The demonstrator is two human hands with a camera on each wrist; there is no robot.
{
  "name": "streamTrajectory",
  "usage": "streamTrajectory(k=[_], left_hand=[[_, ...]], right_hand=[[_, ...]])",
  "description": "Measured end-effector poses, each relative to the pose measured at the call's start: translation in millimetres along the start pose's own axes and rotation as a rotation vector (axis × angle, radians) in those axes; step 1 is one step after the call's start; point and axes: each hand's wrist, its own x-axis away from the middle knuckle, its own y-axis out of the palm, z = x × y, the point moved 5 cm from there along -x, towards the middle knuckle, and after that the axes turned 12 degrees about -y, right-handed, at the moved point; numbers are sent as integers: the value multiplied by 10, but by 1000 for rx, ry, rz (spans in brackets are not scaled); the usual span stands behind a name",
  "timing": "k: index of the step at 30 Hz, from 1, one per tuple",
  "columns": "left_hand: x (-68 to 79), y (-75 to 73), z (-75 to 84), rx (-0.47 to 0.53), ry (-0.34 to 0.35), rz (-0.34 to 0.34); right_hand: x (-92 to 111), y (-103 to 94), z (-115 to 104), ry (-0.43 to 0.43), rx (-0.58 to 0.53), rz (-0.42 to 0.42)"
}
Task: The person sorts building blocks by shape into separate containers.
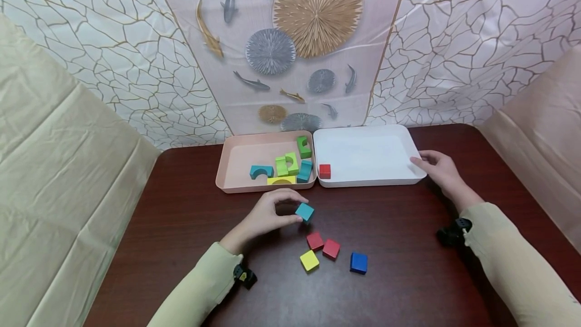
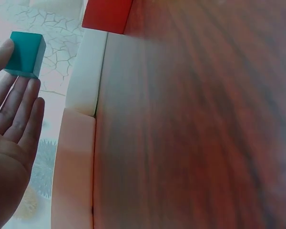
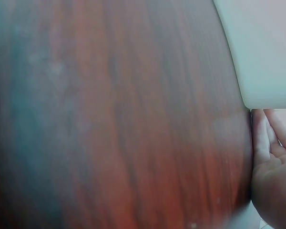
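My left hand point(image 1: 265, 216) pinches a teal cube point(image 1: 304, 212) between thumb and fingertips, over the table just in front of the trays. In the left wrist view the cube point(image 2: 26, 53) sits at the ends of the fingers. At the right end of the white tray point(image 1: 367, 183), my right hand point(image 1: 442, 173) holds the rim, thumb over the edge. The right wrist view shows its fingers point(image 3: 261, 138) against the tray's corner. A red cube point(image 1: 325, 171) lies in the tray's near left corner. Closer to me are two red cubes point(image 1: 314, 240) point(image 1: 331, 249), a yellow cube point(image 1: 309, 261) and a blue cube point(image 1: 358, 263).
Left of the white tray, touching it, stands a pink tray point(image 1: 236, 158). Toward its right side are several blocks: a teal arch point(image 1: 262, 170), a yellow block point(image 1: 281, 180), lime pieces point(image 1: 287, 164) and a green arch point(image 1: 303, 147). Patterned cloth point(image 1: 295, 100) hangs behind the dark table point(image 1: 181, 206).
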Motion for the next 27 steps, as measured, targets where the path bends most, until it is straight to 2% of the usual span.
streamTrajectory(k=[6, 15, 22, 27], left_hand=[[-123, 3, 5, 11, 8, 28], [-312, -3, 18, 35, -8, 32], [-440, -11, 96, 65, 4, 29], [-533, -15, 113, 107, -20, 33]], right_hand=[[-4, 0, 7, 0, -3, 7], [-6, 9, -12, 3, -5, 6], [-13, 1, -1, 7, -8, 1], [-4, -3, 1, 3, -9, 4]])
